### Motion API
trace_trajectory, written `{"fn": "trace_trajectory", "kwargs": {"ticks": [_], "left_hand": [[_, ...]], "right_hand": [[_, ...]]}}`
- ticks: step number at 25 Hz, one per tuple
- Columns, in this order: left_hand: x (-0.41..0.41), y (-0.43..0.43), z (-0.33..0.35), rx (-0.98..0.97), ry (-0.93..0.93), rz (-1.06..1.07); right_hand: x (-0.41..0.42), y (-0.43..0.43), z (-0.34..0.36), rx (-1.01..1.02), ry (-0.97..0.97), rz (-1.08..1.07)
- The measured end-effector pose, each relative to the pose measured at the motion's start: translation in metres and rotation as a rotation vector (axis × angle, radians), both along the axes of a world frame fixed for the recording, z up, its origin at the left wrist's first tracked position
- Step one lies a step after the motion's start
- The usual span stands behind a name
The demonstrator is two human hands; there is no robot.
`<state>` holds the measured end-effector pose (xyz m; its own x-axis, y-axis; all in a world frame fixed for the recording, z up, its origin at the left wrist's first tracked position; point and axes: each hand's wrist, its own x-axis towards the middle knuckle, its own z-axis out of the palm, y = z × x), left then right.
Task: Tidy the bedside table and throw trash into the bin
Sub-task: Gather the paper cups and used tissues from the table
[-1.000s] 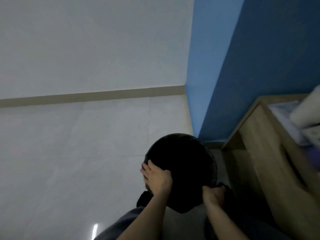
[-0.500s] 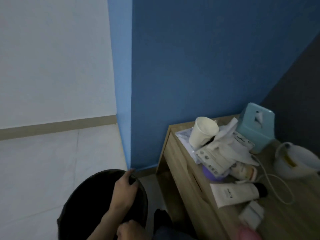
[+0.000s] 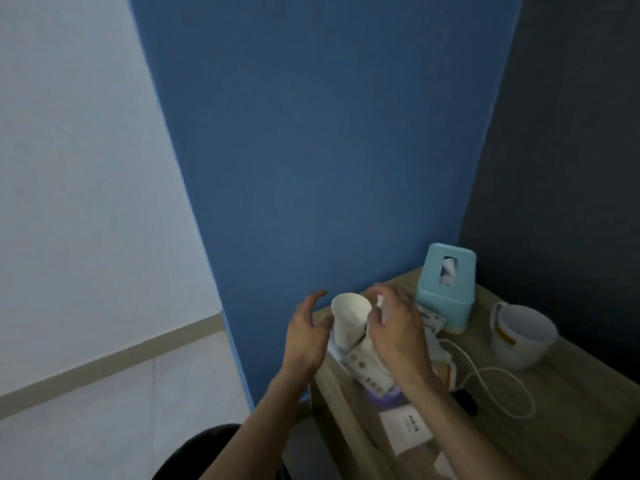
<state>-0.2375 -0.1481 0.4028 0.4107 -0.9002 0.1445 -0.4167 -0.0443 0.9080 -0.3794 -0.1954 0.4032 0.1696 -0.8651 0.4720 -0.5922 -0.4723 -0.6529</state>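
Both hands have left the black bin (image 3: 204, 452), now only a dark curve at the bottom edge beside the bedside table (image 3: 571, 403), and have come up over the clutter at the table's back left corner. Seen from the head camera, the left hand (image 3: 306, 336) hovers with fingers spread wide and curled, just left of a white paper cup (image 3: 348, 318) that stands tilted on the heap; whether it touches the cup cannot be told. The right hand (image 3: 398, 327) arches over the heap just right of the cup, fingers bent and loosely apart, with a scrap of white paper (image 3: 380, 301) showing at its fingertips; a firm grip cannot be confirmed.

Printed packets (image 3: 363, 370) under the cup carry small round marks, too blurred to read. A white tube (image 3: 407, 429) near the front edge bears dark lettering that is also unreadable, and the white mug (image 3: 523, 336) has a yellow label.

Behind the right hand stands a teal tissue box (image 3: 445, 289) against the blue wall (image 3: 311, 150). A white cable (image 3: 498, 375) loops across the wood between the heap and the mug. The right forearm hides part of the pile and a purple item (image 3: 388, 400) beneath it.
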Motion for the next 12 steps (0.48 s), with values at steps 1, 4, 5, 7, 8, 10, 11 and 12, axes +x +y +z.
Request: {"fn": "trace_trajectory", "kwargs": {"ticks": [1, 4, 5, 7, 8, 10, 11, 12], "left_hand": [[-0.011, -0.013, 0.0, 0.048, -0.051, -0.044], [-0.039, -0.041, -0.01, 0.222, -0.208, -0.128], [-0.045, -0.044, -0.014, 0.283, -0.266, -0.135], [-0.051, -0.048, -0.022, 0.334, -0.363, -0.136], [-0.051, -0.049, -0.024, 0.322, -0.377, -0.125], [-0.049, -0.049, -0.024, 0.293, -0.378, -0.102], [-0.049, -0.049, -0.023, 0.291, -0.37, -0.098], [-0.048, -0.05, -0.022, 0.281, -0.357, -0.095]], "right_hand": [[-0.017, 0.002, 0.009, -0.02, 0.012, -0.06], [-0.051, -0.015, -0.012, 0.215, 0.327, -0.033], [-0.055, -0.018, -0.026, 0.337, 0.389, 0.03], [-0.059, -0.022, -0.042, 0.42, 0.419, 0.11], [-0.062, -0.025, -0.045, 0.414, 0.432, 0.095], [-0.06, -0.031, -0.043, 0.335, 0.422, 0.006], [-0.057, -0.034, -0.042, 0.301, 0.419, -0.044], [-0.056, -0.038, -0.04, 0.291, 0.439, -0.06]]}}
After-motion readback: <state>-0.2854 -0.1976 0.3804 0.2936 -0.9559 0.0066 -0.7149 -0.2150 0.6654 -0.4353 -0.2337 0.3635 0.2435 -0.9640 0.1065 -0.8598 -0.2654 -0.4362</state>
